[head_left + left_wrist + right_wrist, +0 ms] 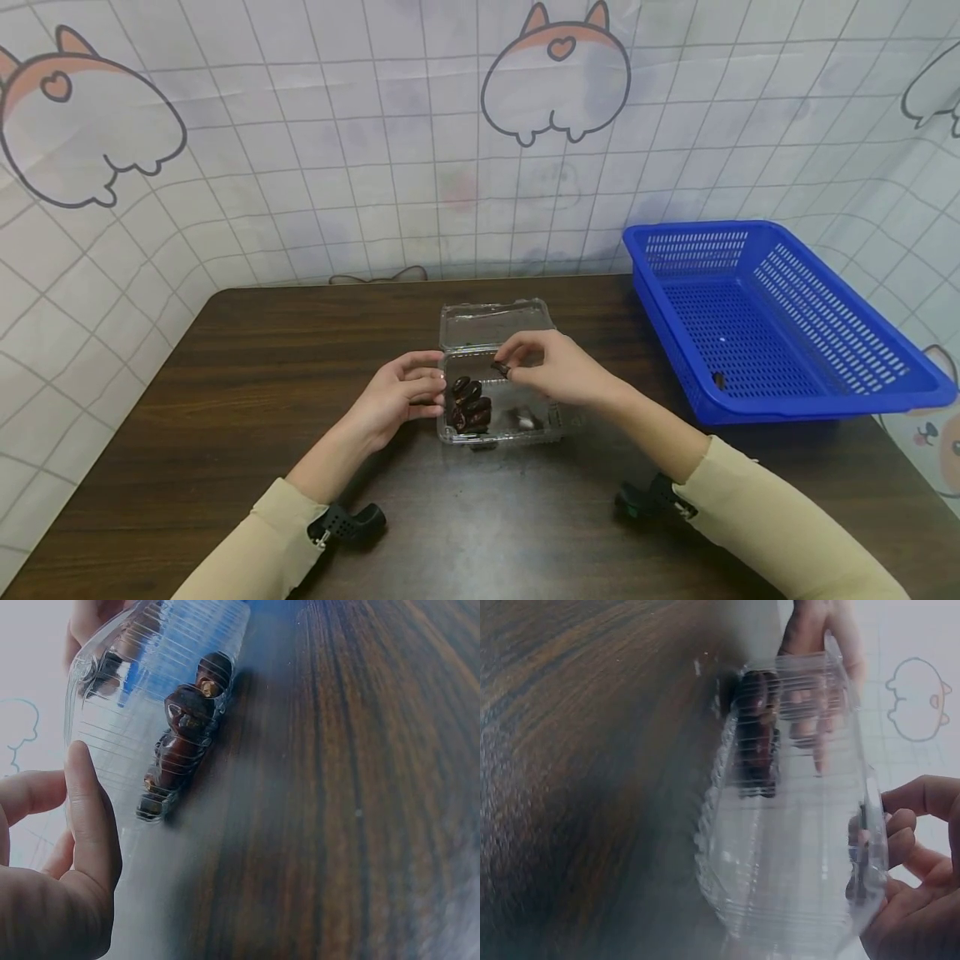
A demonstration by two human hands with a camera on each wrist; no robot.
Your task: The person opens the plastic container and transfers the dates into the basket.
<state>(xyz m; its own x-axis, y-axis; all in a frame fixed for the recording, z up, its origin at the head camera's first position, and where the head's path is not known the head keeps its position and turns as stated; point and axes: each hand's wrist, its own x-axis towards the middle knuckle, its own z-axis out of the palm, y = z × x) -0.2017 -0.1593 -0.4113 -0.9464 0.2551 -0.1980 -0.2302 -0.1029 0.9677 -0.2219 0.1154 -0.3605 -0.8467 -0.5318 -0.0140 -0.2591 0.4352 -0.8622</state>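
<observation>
A clear plastic clamshell box lies on the table with its lid folded back to the far side. Several glossy dark brown dates are bunched in its left part; through the wall, the left wrist view shows the dates with pale stem ends. My left hand rests its fingertips against the box's left side, fingers mostly extended. Over the back right of the box, my right hand pinches one date between thumb and fingers. In the right wrist view, the box wall partly blurs that date.
A blue plastic basket with slotted sides stands on the right of the dark wood table. One small dark piece lies inside it, near the front left corner. Behind the table hangs a white gridded cloth; a thin cord runs along the back edge.
</observation>
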